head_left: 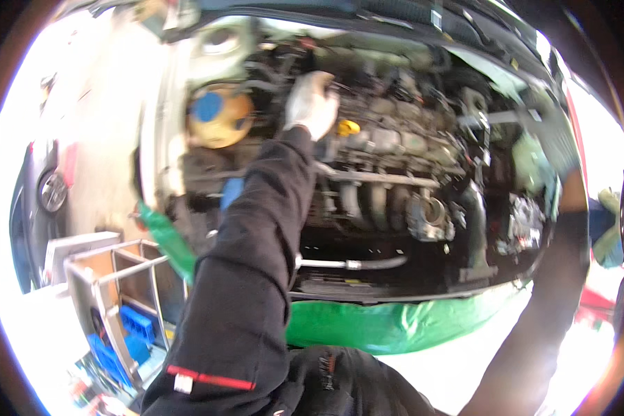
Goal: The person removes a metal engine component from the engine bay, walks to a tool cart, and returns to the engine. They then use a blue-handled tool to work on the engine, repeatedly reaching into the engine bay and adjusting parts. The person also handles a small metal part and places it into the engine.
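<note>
My left hand point(313, 107), in a pale glove, reaches over the far left part of an open car engine bay. Its fingers look curled down among dark hoses and parts; whatever is in them is hidden. Just right of it sits a yellow cap or handle point(348, 127) on the engine point(388, 139). Over the right side of the bay, my right hand point(553, 132) is smeared by motion in a greyish glove, and its fingers cannot be made out. A pale bar point(492, 119) runs up close to it; whether the hand touches it is unclear.
A yellowish round cover with blue patches point(222, 116) sits left of my left arm. Green sheeting point(395, 324) drapes the car's front edge. A metal-framed cart point(111, 277) with blue bins point(121, 347) stands at lower left. Another car point(43, 201) is farther left.
</note>
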Motion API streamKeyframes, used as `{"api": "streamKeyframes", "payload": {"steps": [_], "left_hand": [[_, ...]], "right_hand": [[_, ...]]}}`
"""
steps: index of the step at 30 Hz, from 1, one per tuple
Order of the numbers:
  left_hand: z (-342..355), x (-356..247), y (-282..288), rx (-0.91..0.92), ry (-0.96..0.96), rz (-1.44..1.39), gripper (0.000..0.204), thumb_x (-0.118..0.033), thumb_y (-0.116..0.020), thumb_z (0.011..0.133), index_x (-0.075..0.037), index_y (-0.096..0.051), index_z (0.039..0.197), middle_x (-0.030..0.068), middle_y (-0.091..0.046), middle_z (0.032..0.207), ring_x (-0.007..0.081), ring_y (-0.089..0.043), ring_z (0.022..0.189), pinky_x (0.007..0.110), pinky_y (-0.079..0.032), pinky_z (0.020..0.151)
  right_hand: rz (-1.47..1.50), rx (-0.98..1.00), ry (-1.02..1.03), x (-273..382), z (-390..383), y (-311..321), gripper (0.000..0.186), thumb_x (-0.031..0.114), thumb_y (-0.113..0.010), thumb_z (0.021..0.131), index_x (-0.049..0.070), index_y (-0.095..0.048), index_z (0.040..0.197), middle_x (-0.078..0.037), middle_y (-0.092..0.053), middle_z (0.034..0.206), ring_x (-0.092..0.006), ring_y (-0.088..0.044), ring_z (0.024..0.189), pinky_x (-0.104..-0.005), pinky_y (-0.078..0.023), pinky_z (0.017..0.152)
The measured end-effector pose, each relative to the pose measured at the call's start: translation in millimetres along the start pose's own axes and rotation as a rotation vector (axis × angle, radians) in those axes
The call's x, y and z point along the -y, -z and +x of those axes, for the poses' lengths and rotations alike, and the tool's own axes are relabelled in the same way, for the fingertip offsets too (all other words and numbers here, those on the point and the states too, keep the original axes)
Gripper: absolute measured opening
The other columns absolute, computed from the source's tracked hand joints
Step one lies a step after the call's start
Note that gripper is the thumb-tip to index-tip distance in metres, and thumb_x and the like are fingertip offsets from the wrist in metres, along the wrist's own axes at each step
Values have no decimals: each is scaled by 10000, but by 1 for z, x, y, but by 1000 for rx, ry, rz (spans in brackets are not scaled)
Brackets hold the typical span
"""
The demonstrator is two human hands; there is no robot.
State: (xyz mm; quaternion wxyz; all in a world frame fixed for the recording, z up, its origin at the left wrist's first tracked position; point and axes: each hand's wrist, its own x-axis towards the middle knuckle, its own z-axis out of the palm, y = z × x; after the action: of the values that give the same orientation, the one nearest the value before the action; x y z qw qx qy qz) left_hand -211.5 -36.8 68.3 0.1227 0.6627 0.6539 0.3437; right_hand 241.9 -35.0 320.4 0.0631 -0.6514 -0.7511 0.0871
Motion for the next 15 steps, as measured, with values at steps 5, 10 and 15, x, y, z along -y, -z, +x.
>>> {"api": "streamKeyframes", "payload": {"steps": [5,10,15], "left_hand": [[-64,-32,67,101,24,-139,461,-261,-703,990,-84,-657,1413,218,-663,1433,424,-650,1326,516,-547,1111],[-255,-94,154,411,-85,-607,326,-241,-686,1119,-40,-689,1375,162,-776,1253,318,-765,1166,396,-612,1000],[-453,-131,239,855,289,-416,573,-541,-580,1123,-61,-640,1429,209,-800,1091,390,-779,984,484,-602,897]], "right_hand": [[678,-144,-357,32,-164,-24,299,233,-736,1040,-12,-778,1207,-36,-695,876,-110,-613,724,-276,-494,689],[988,143,-386,100,-310,-89,202,180,-713,1049,-8,-758,1108,-25,-679,842,-103,-617,712,-278,-497,664],[1292,569,-347,211,-389,-175,248,213,-714,1076,-30,-754,1099,-66,-727,868,-128,-664,713,-294,-549,663]]}}
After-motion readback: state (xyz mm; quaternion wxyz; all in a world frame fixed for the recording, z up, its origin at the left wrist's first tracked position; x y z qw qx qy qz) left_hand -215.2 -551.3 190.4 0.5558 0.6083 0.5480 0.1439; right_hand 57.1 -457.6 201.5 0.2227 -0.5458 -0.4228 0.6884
